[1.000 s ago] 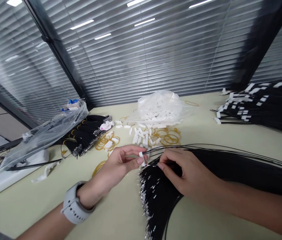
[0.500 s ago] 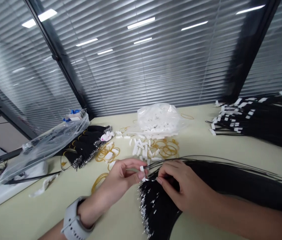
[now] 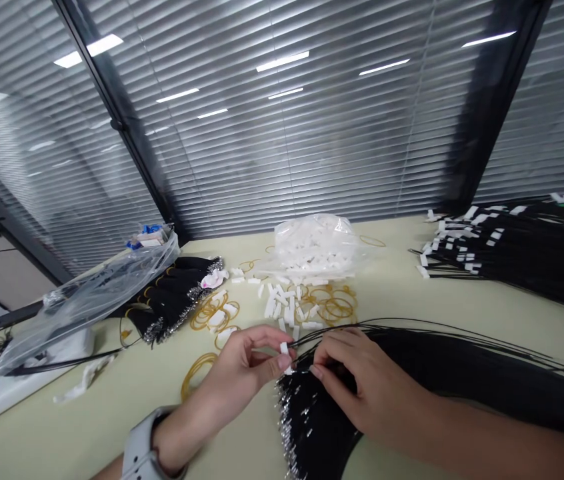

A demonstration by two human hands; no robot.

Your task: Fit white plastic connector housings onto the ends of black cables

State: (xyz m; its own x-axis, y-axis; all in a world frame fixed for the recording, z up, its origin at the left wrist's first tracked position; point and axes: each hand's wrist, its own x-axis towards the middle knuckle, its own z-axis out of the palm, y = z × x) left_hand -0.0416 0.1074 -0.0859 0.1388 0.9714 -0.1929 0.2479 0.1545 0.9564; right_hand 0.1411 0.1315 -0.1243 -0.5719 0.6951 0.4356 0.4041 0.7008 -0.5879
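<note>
My left hand (image 3: 245, 370) pinches a small white plastic connector housing (image 3: 284, 348) between thumb and fingers. Close on its right, my right hand (image 3: 369, 377) has thumb and forefinger pressed together on a thin black wire, whose end reaches towards the housing. Whether the wire tip sits inside the housing I cannot tell. Beneath both hands lies a thick bundle of black wires (image 3: 325, 423), with silver metal terminals (image 3: 286, 427) along its left end. Several wires with white pieces on their ends run above the bundle, partly behind my right hand.
Loose white housings (image 3: 279, 303) and yellow rubber bands (image 3: 339, 303) lie beyond my hands. A clear bag (image 3: 312, 243) of white pieces stands by the window blinds. Finished-looking wires with white ends (image 3: 502, 250) lie right; banded black bundles (image 3: 172, 293) and plastic sheeting (image 3: 107, 280) lie left.
The view has tipped slightly, so the table sits a little lower in the picture. My two hands keep nearly the same grip and place, with the right fingertips marginally further left.
</note>
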